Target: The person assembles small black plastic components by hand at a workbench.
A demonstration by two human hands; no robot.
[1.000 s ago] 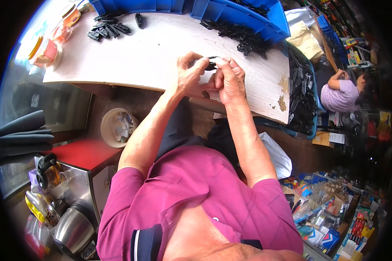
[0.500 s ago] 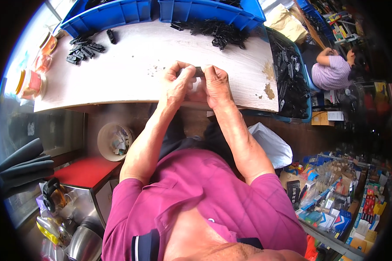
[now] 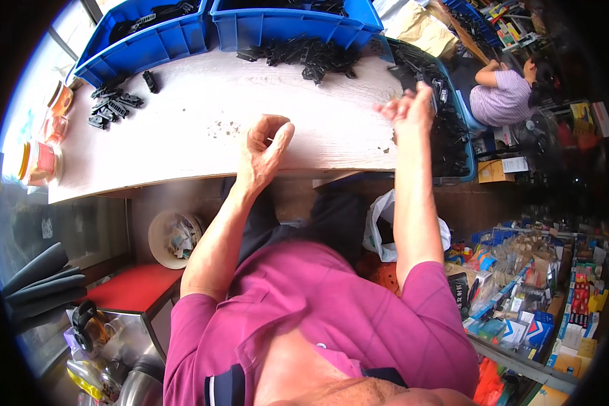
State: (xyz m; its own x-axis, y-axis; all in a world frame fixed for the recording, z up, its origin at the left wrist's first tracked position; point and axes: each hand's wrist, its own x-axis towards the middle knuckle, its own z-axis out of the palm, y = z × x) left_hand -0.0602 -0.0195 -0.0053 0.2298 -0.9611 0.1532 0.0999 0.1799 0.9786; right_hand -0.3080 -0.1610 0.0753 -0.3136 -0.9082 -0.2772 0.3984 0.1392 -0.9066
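Note:
My left hand point(image 3: 265, 150) hovers over the near middle of the pale tabletop point(image 3: 203, 162), its fingers curled in and its thumb beside them. Whatever may lie inside the curl is hidden. At the table's right end my right hand point(image 3: 413, 114) reaches toward the blue-rimmed tub of black plastic parts point(image 3: 446, 145). Its fingers are apart and slightly blurred, with nothing visible in them. A heap of black plastic parts point(image 3: 304, 54) lies along the far edge, and a smaller group of black clip-like parts point(image 3: 111, 107) is at the far left.
Two blue bins point(image 3: 291, 28) holding black parts stand at the back. Jars with orange lids point(image 3: 42, 162) line the left edge. A round waste bucket point(image 3: 161, 237) and a white bag point(image 3: 379, 233) are below the table. Another person point(image 3: 501, 98) sits at the far right.
My hands have parted; before, they held a small dark piece between their fingertips. The right hand has swung right to the tub, while the left stays near the middle. The view has shifted slightly.

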